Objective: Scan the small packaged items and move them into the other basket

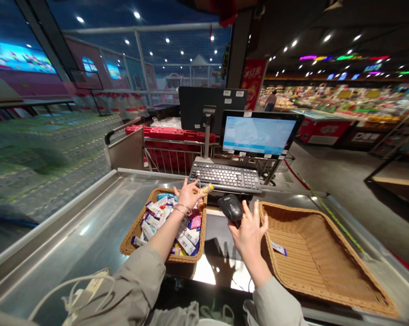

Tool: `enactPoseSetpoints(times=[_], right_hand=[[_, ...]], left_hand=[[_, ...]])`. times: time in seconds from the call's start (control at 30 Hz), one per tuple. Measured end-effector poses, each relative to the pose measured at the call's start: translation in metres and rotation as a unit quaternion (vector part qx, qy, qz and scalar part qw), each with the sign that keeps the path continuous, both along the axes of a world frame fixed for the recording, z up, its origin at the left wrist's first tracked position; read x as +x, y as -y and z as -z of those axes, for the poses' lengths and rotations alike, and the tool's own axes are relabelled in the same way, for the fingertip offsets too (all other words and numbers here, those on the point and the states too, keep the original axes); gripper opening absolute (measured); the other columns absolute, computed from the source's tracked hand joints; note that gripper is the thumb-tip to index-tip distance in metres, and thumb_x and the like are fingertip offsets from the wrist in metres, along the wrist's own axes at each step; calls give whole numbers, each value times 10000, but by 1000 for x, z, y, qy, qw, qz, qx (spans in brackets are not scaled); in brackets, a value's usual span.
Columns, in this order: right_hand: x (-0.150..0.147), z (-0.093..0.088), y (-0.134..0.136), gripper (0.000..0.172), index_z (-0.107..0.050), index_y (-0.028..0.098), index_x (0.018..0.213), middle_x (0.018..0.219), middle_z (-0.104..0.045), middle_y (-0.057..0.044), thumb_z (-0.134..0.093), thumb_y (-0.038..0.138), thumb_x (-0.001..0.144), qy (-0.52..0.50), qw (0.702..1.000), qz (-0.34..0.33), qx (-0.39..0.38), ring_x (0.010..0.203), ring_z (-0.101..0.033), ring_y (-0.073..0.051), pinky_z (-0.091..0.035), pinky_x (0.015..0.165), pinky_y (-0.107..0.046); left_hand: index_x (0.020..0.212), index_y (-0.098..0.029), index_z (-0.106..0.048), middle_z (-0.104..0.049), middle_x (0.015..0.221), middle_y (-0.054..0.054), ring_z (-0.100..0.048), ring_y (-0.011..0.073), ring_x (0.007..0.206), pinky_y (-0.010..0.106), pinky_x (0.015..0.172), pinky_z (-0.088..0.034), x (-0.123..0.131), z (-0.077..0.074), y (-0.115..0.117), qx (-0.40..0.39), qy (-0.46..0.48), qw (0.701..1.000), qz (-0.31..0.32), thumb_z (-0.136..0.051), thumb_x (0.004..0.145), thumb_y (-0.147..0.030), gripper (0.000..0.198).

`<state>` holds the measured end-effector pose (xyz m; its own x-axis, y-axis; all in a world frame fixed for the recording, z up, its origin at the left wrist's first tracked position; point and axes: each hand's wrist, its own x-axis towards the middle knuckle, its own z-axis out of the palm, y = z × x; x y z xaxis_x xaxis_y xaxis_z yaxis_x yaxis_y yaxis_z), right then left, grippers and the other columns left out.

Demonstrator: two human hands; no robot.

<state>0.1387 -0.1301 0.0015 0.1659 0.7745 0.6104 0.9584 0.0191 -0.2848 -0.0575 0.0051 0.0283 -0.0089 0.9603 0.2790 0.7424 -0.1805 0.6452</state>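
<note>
- One small tube [207,189] with a yellow end is pinched in the fingertips of the left hand [187,195], above the far right corner of the left basket; its long axis slants, with the free end pointing up and to the right.
- That hand's grip is nearly closed at the fingertips, with the other fingers spread.
- The right hand [248,237] is open, fingers spread, with a black barcode scanner [234,207] against its thumb side; whether it has hold of the scanner I cannot tell.
- Below the left hand, a wicker basket [136,222] is packed with small packets [187,237].
- Beside the right hand, a second wicker basket [313,253] holds one small card [279,248].
- Beyond both, a keyboard [224,177] and a monitor [258,133] stand past the steel counter [71,235].
</note>
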Motion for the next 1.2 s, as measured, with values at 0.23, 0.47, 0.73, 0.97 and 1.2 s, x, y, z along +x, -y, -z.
enactPoseSetpoints(times=[0.23, 0.47, 0.73, 0.97, 1.2], right_hand=[[-7, -11, 2, 242, -665, 174, 997, 1387, -538, -124, -533, 250, 809, -7, 999, -26, 19, 1430, -222, -352, -157, 1066, -629], [-14, -12, 4, 232, -671, 190, 970, 1382, -548, -94, -557, 220, 769, -7, 999, -33, 25, 1424, -243, -361, -151, 1073, -633], [-15, -14, 4, 207, -673, 189, 943, 1390, -540, -88, -560, 231, 775, -17, 999, -27, 27, 1426, -234, -360, -147, 1071, -639], [-13, -18, 4, 224, -677, 191, 972, 1382, -548, -90, -545, 247, 800, -26, 999, -10, 36, 1430, -224, -346, -138, 1075, -632], [-7, -21, 4, 190, -667, 178, 896, 1352, -570, -119, -524, 267, 807, -24, 999, 14, 43, 1432, -223, -335, -128, 1078, -636]], left_hand=[[601, -245, -680, -617, 1327, 3, -243, 369, 1444, 737, 1094, 21, 11, -9, 6, -45, 41, 998, -9, -780, 688, -324, 155], [619, -251, -695, -609, 1336, 12, -211, 365, 1456, 731, 1093, 36, 21, -4, 11, -15, 63, 998, -17, -786, 683, -345, 146], [622, -249, -669, -554, 1394, 21, -159, 326, 1476, 715, 1097, 100, 36, 9, 18, 61, 93, 994, -20, -757, 731, -387, 197], [629, -248, -658, -556, 1394, 11, -144, 291, 1484, 692, 1123, 85, 56, 17, 20, 90, 137, 986, -22, -745, 748, -389, 204], [635, -237, -646, -539, 1410, 30, -153, 293, 1482, 688, 1134, 51, 70, 14, 21, 68, 172, 983, -14, -733, 762, -364, 199]])
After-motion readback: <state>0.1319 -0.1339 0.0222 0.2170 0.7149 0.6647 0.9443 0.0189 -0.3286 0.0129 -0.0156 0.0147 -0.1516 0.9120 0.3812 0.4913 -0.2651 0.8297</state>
